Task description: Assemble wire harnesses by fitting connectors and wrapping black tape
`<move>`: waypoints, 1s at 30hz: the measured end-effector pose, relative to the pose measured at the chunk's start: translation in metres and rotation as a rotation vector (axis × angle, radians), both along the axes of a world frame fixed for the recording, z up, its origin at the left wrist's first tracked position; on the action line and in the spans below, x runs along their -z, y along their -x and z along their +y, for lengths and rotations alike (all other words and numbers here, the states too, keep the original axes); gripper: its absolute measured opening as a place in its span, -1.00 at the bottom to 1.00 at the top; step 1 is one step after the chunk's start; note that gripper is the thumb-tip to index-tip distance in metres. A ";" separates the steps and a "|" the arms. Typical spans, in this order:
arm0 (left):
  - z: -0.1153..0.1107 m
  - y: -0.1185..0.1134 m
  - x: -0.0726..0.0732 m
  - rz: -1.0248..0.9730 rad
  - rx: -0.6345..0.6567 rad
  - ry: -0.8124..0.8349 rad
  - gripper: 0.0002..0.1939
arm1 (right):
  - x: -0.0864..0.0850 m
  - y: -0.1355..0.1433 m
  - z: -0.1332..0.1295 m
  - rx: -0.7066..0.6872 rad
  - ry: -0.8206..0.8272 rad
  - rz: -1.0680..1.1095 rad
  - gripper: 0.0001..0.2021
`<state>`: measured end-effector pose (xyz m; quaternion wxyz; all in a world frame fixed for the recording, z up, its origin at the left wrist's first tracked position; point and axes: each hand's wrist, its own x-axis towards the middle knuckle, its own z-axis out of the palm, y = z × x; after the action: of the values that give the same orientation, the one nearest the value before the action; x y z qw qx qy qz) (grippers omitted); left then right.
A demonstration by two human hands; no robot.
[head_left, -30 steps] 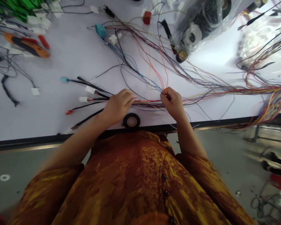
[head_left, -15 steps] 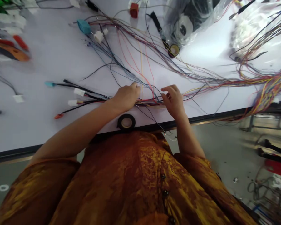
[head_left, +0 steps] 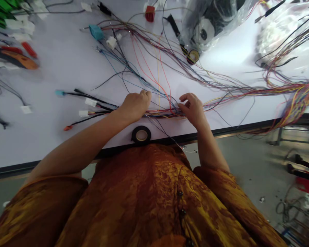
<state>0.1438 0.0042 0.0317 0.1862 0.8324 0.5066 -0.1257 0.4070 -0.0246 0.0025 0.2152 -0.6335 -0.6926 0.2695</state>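
Note:
My left hand (head_left: 136, 105) is closed over the bundle of wires (head_left: 164, 112) near the table's front edge, its fingers wrapped round the wires. At the bundle's right part is my right hand (head_left: 192, 108), thumb and forefinger curved and apart, touching or just above the wires. Left of my left hand the bundle fans out to white connectors (head_left: 91, 102), a light blue connector (head_left: 59, 93) and an orange-red connector (head_left: 67, 128). Thin red wires (head_left: 149, 70) and blue wires cross the table above the bundle. A roll of black tape (head_left: 141, 135) lies below my left hand.
A blue connector (head_left: 96, 32) and a red connector (head_left: 149, 13) lie farther back. Beside a clear plastic bag (head_left: 216, 24) is a small tape roll (head_left: 193, 56). An orange-handled tool (head_left: 20, 60) is at the left. Thick wire bundles (head_left: 298, 99) hang over the right edge.
My left hand has shifted slightly left along the bundle. My right hand stays near its place with fingers curved. The whole view has moved a little.

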 end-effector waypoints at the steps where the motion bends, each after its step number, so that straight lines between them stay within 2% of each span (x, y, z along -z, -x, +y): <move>1: -0.001 0.004 0.003 -0.010 -0.022 -0.013 -0.59 | -0.005 0.005 -0.004 0.031 -0.044 -0.005 -0.90; 3: -0.004 0.012 0.007 -0.042 -0.050 -0.040 -0.63 | -0.015 0.023 -0.011 0.015 -0.120 0.002 -0.96; 4: -0.006 0.016 0.008 -0.059 -0.059 -0.052 -0.66 | -0.020 0.034 -0.014 -0.047 -0.128 0.014 -0.93; 6: -0.011 0.024 0.005 -0.094 -0.071 -0.077 -0.69 | -0.025 0.058 -0.013 -0.216 -0.079 0.029 -0.91; 8: -0.017 0.033 -0.004 -0.143 -0.093 -0.099 -0.69 | -0.027 0.082 -0.007 -0.339 0.010 -0.013 -0.79; 10: -0.024 0.044 -0.014 -0.227 -0.145 -0.145 -0.67 | -0.027 0.102 0.003 -0.380 0.065 -0.095 -0.74; 13: -0.038 0.063 -0.018 -0.404 -0.261 -0.282 -0.64 | -0.029 0.126 0.020 -0.393 0.041 -0.168 -0.85; 16: -0.052 0.078 -0.002 -0.459 -0.341 -0.278 -0.66 | -0.029 0.152 0.042 -0.439 0.054 -0.114 -0.84; 18: -0.056 0.085 0.014 -0.413 -0.384 -0.204 -0.67 | -0.025 0.171 0.065 -0.474 0.177 0.014 -0.90; 19: -0.057 0.087 0.022 -0.394 -0.399 -0.176 -0.66 | -0.022 0.180 0.079 -0.444 0.253 0.112 -0.91; 22: -0.057 0.090 0.037 -0.365 -0.400 -0.134 -0.67 | -0.022 0.201 0.118 -0.150 0.368 0.518 -0.92; 24: -0.057 0.090 0.040 -0.357 -0.386 -0.125 -0.67 | -0.028 0.205 0.134 0.001 0.325 0.730 -0.81; 25: -0.057 0.090 0.041 -0.359 -0.386 -0.126 -0.67 | -0.033 0.203 0.137 0.015 0.278 0.788 -0.77; 28: -0.058 0.092 0.045 -0.407 -0.394 -0.140 -0.69 | -0.047 0.186 0.132 -0.150 0.139 0.803 -0.79; 30: -0.059 0.092 0.050 -0.482 -0.413 -0.156 -0.70 | -0.053 0.172 0.123 -0.257 0.108 0.844 -0.75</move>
<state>0.0513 -0.0549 -0.0183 0.2581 0.7296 0.6141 0.1546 0.2352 0.0979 0.0558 0.4106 -0.3868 -0.6022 0.5649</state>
